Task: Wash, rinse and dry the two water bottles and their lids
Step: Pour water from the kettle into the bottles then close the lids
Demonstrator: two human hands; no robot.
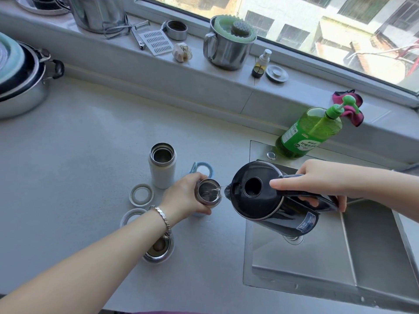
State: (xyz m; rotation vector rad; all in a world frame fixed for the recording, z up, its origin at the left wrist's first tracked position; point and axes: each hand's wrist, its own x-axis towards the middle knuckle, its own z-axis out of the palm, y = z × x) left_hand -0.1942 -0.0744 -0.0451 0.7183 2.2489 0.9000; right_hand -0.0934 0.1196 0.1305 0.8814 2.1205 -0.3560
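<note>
Held bottle mostly behind left hand, lid partly under forearm, pans cropped.

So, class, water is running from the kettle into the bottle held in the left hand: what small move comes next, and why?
Probably the right hand tips the kettle level to stop pouring: the left hand steadies the held bottle, already being filled, and the white bottle stands open.
</note>
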